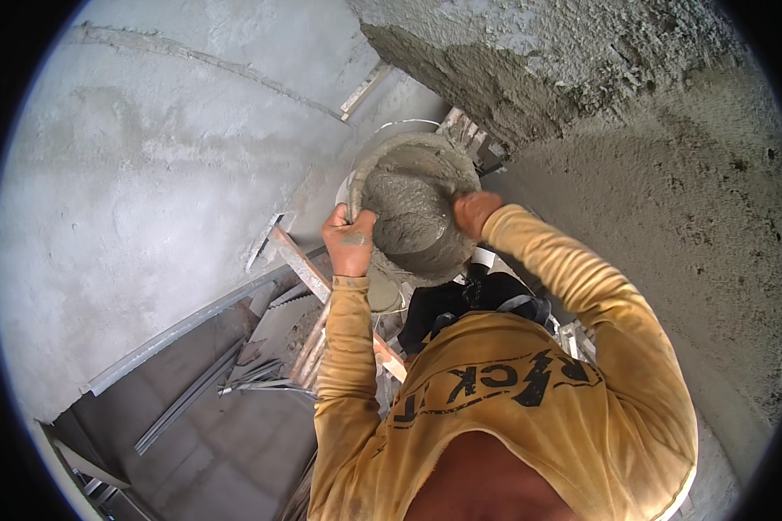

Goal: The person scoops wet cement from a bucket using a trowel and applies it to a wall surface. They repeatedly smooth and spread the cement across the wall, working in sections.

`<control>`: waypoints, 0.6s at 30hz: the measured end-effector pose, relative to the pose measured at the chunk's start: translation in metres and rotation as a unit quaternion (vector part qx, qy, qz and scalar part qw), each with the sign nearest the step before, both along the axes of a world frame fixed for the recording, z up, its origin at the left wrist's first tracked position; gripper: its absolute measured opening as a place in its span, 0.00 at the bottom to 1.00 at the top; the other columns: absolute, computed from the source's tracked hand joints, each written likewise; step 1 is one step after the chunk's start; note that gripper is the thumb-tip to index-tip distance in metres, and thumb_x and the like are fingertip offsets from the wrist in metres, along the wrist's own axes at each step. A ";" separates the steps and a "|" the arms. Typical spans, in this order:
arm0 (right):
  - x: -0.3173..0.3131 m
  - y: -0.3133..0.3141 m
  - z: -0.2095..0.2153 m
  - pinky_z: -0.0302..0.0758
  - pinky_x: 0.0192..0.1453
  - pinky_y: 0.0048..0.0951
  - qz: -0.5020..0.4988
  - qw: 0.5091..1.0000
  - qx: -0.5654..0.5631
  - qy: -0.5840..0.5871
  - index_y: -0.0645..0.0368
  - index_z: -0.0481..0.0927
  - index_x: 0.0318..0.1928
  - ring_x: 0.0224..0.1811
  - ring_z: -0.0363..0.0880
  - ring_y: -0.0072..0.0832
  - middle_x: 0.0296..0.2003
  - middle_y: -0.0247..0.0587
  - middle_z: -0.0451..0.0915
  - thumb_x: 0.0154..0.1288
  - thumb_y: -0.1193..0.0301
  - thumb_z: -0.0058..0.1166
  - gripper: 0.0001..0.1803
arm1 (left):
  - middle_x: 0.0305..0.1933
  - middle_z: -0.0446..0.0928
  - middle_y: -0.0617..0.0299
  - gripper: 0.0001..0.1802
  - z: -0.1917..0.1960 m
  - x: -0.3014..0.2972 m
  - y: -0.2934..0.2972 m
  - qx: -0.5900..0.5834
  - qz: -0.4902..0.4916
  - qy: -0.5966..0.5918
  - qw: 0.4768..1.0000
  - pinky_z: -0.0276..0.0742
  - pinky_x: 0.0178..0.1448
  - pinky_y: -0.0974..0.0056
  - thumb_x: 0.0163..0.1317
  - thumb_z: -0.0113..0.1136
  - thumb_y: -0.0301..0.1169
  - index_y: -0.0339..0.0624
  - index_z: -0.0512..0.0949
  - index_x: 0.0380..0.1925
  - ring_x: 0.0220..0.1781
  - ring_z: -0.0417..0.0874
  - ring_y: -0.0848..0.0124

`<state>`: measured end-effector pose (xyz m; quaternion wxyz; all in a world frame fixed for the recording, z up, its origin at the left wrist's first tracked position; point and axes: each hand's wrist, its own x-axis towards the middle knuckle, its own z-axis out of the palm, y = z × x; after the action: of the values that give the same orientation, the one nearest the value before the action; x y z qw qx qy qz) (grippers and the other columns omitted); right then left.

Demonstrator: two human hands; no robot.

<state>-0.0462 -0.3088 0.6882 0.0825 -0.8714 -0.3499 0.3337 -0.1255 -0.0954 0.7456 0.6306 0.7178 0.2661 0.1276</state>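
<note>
A round, mortar-caked bucket (462, 156) is in front of me, its mouth facing up toward my view. Wet grey mortar (408, 213) fills much of it, with a smooth mound in the middle. My left hand (349, 243) is closed on the bucket's left rim, thumb at the edge, with mortar smeared on its back. At the right side of the bucket, my right hand (475, 214) is a closed fist, slightly blurred. Whatever it grips is hidden by the fist and the mortar.
A smooth grey wall (148, 174) rises on the left, and a rough mortar-coated wall (652, 174) on the right. Below to the left are a wooden plank (302, 262) and long metal strips (187, 398). A wooden batten (365, 89) leans at the far corner.
</note>
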 end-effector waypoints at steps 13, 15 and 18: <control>0.008 -0.086 0.029 0.77 0.47 0.43 -0.065 0.989 -0.034 -0.129 0.60 0.80 0.39 0.43 0.81 0.44 0.35 0.54 0.82 0.63 0.62 0.46 0.16 | 0.20 0.68 0.71 0.05 0.023 -0.002 -0.034 0.057 -0.054 0.032 0.996 0.61 0.25 0.72 0.50 0.56 0.22 0.34 0.71 0.20 0.24 0.63 0.84; 0.005 -0.082 0.020 0.77 0.48 0.43 -0.066 0.990 -0.056 -0.107 0.60 0.80 0.38 0.44 0.81 0.43 0.36 0.54 0.82 0.63 0.63 0.47 0.14 | 0.20 0.68 0.70 0.05 0.025 0.001 -0.039 0.089 -0.068 0.046 0.993 0.62 0.25 0.72 0.50 0.57 0.23 0.33 0.71 0.21 0.25 0.63 0.84; -0.009 -0.061 0.018 0.77 0.48 0.42 -0.006 0.998 -0.065 -0.007 0.60 0.80 0.39 0.45 0.81 0.44 0.37 0.51 0.82 0.61 0.61 0.51 0.15 | 0.19 0.66 0.70 0.06 0.024 0.006 -0.045 0.036 -0.045 0.001 0.998 0.61 0.25 0.71 0.49 0.57 0.22 0.34 0.70 0.20 0.24 0.62 0.84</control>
<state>-0.0547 -0.3696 0.7060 0.0249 -0.8794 -0.3232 0.3488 -0.1192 -0.1407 0.7698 0.6089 0.7516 0.2295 0.1080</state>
